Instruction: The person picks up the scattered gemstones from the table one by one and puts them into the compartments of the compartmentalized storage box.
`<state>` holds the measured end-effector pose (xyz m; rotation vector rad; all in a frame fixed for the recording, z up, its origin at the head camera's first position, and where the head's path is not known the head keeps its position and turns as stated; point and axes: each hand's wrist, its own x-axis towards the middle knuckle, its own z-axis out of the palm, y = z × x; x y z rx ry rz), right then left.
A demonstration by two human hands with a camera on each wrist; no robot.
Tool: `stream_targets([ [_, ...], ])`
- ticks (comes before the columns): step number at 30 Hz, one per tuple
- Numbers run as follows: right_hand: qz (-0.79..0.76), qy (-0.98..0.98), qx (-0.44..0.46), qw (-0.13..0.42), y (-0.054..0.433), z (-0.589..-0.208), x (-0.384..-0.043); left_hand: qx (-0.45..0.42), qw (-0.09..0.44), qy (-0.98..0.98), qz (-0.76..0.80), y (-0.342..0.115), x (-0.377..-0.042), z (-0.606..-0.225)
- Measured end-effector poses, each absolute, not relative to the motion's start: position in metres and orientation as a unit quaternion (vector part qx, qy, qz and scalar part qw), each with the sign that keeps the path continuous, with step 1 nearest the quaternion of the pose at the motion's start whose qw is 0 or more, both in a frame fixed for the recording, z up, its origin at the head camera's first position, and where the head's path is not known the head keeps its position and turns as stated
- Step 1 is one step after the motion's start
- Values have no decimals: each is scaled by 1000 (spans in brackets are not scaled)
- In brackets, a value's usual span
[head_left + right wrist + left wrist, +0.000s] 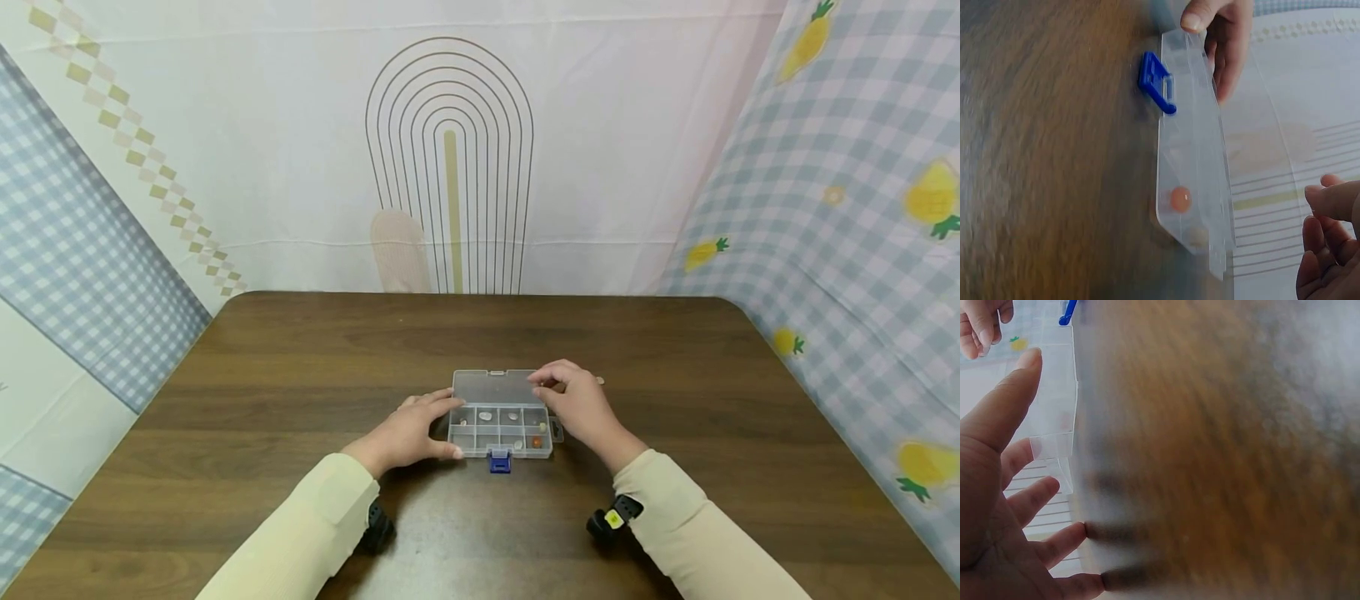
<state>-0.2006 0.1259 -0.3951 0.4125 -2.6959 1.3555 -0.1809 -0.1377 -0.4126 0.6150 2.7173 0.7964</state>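
Observation:
A clear plastic compartment box lies on the table with its lid folded back and its blue latch hanging at the front. My left hand holds the box's left end, thumb at the front corner and index finger at the back. Small pale pieces and an orange bead sit in some compartments. Over the right part of the lid is my right hand, thumb and index fingertips close together; I cannot tell whether they pinch something tiny.
A brown wooden table carries the box. Just beyond the right hand, a small pale piece shows. A patterned white cloth hangs behind the table, with blue checked cloth along the right side.

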Motion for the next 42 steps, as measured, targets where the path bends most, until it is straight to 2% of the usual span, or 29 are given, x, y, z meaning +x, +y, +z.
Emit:
stream_targets([
  [28, 430, -886, 174, 5, 89, -396, -184, 203, 124, 933, 271, -137, -181, -412],
  [42, 381, -886, 265, 5, 87, -402, -180, 208, 121, 930, 277, -137, -181, -412],
])
